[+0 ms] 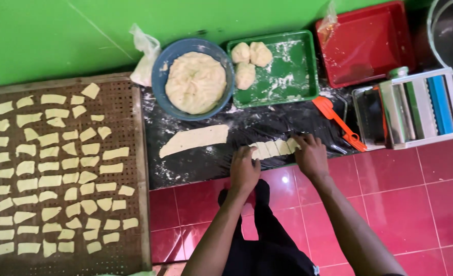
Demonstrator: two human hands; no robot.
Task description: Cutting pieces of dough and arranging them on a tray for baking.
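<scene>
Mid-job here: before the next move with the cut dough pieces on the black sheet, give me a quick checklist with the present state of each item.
1. Both hands on the cut strip: ok. The left hand and right hand rest at the two ends of the cut dough pieces.
2. Pieces fully separated: cannot tell; they lie side by side, touching.
3. Room on the woven tray: ok, bare patches show at its right and bottom edges.
4. Next strip ready: ok, an uncut dough strip lies on the black sheet.
5. Cutter within reach: ok, the orange cutter lies beside the right hand.
</scene>
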